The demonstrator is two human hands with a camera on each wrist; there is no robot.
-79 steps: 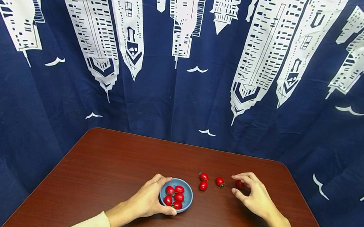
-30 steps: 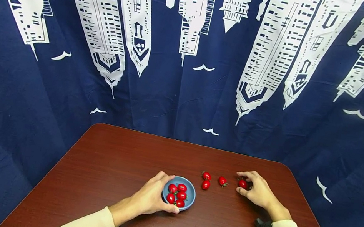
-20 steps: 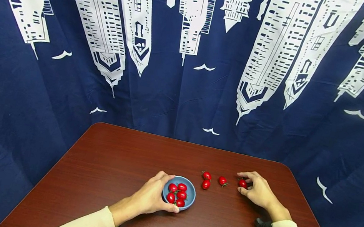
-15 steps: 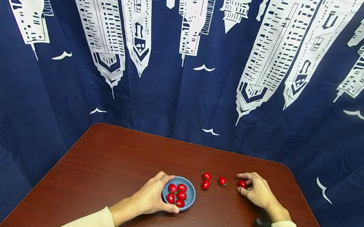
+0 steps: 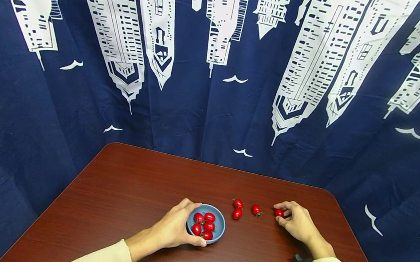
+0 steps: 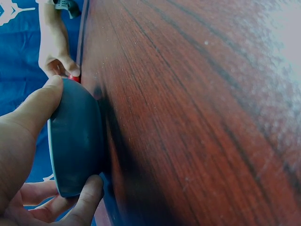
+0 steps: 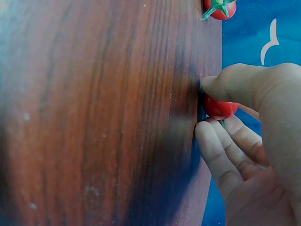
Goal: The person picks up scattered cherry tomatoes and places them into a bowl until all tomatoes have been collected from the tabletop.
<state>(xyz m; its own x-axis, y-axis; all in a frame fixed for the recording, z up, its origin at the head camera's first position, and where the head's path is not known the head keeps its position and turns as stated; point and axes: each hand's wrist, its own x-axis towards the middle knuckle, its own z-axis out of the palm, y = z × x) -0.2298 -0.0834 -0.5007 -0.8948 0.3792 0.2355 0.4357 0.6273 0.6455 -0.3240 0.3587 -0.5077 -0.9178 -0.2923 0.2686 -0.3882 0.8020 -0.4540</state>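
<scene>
My left hand (image 5: 174,226) grips a small blue bowl (image 5: 222,224) by its side, thumb near the front rim and fingers at the back. Several red cherry tomatoes (image 5: 209,226) lie inside. The left wrist view shows the bowl's outer wall (image 6: 77,136) between thumb and fingers. My right hand (image 5: 299,223) pinches a single cherry tomato (image 5: 279,213) at the tabletop. In the right wrist view, the thumb is against one side of this tomato (image 7: 220,107) and the fingers lie round the other, near its green stem.
Between bowl and right hand lie two cherry tomatoes close together, the farther one (image 5: 238,203) and the nearer one (image 5: 237,214), plus a third tomato (image 5: 256,210) with its stem. A dark blue curtain (image 5: 179,118) hangs behind the brown wooden table (image 5: 139,175).
My right thumb and fingers have come in from a wider spread and drawn together round the cherry tomato. The left hand has kept its grip on the bowl.
</scene>
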